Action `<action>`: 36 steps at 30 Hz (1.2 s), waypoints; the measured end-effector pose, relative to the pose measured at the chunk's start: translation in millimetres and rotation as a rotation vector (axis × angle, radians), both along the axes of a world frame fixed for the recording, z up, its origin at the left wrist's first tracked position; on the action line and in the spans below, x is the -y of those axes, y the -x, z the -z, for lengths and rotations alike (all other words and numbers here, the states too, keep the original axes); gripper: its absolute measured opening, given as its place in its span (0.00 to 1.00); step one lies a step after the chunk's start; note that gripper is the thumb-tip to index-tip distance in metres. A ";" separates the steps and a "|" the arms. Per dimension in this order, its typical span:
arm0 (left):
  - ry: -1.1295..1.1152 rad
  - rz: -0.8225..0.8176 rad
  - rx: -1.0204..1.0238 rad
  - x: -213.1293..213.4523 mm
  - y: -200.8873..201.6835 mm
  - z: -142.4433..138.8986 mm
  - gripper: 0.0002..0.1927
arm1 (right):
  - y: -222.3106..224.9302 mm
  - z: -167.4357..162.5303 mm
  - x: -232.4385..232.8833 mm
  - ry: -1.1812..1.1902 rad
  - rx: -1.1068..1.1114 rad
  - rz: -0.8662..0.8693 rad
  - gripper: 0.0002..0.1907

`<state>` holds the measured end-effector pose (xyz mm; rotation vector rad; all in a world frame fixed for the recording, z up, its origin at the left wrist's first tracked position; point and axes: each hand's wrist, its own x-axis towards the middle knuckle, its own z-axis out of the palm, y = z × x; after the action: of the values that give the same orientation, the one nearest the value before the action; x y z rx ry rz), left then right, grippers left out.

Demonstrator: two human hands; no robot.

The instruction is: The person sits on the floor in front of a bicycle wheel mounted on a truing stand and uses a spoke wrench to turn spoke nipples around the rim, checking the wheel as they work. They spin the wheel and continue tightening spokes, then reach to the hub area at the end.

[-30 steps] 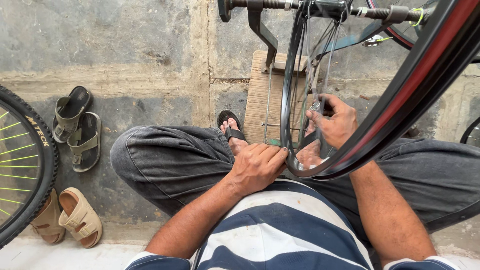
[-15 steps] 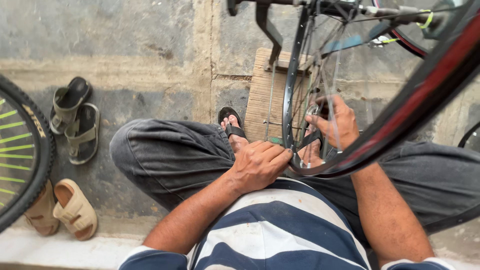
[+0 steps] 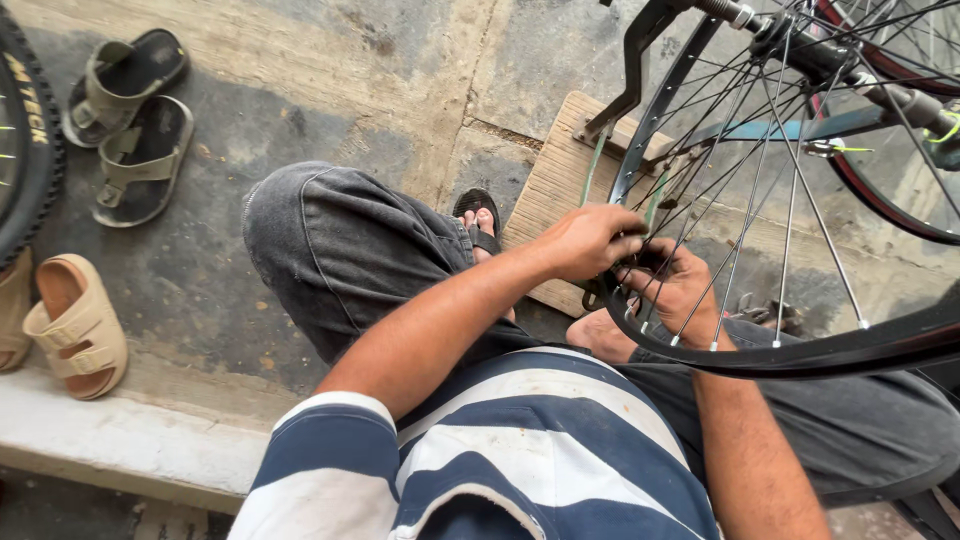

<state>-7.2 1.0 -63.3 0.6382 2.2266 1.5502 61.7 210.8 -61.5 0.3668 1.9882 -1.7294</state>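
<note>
A black spoked bicycle wheel rim (image 3: 800,355) stands upright in a metal stand (image 3: 640,60) in front of me. My left hand (image 3: 585,240) grips the rim's near left edge, fingers curled over it. My right hand (image 3: 680,290) reaches between the spokes (image 3: 760,200) just right of the left hand, fingers pinched at the rim; whatever it holds there is hidden. A wooden board (image 3: 560,185) lies on the floor under the stand. I sit with my knees in grey trousers (image 3: 340,250) spread apart, my sandalled foot (image 3: 480,220) beside the board.
A pair of olive sandals (image 3: 130,120) lies at the upper left on the concrete floor. Tan sandals (image 3: 75,325) rest by a step edge. A black bicycle tyre (image 3: 30,130) leans at the far left. A red-rimmed wheel (image 3: 900,190) stands behind the stand.
My left hand has moved up from the rim's lowest part to its left edge, close to my right hand. The view has shifted right and nearer to the wheel.
</note>
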 end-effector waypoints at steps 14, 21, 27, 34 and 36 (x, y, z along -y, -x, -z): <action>0.282 0.023 -0.033 -22.5 -19.1 -11.5 0.15 | -51.9 -77.4 48.0 -0.810 -0.706 -0.312 0.12; -0.415 0.569 0.576 17.3 5.7 -24.6 0.28 | -64.6 -146.2 48.9 -0.613 -0.672 -0.165 0.09; -0.302 0.470 0.513 10.0 -5.8 -46.2 0.25 | -70.9 -146.2 43.8 -0.666 -0.774 -0.171 0.09; 0.324 0.202 0.010 -12.6 -17.6 -56.9 0.27 | -57.8 -120.8 52.4 -0.732 -0.829 -0.267 0.09; -0.064 0.346 0.078 -3.8 -8.2 -48.0 0.23 | -60.9 -134.6 50.0 -0.607 -0.849 -0.241 0.08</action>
<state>1.0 4.9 -15.2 0.9109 1.8947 1.4455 122.5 160.9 73.1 -0.5034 2.9912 -1.1716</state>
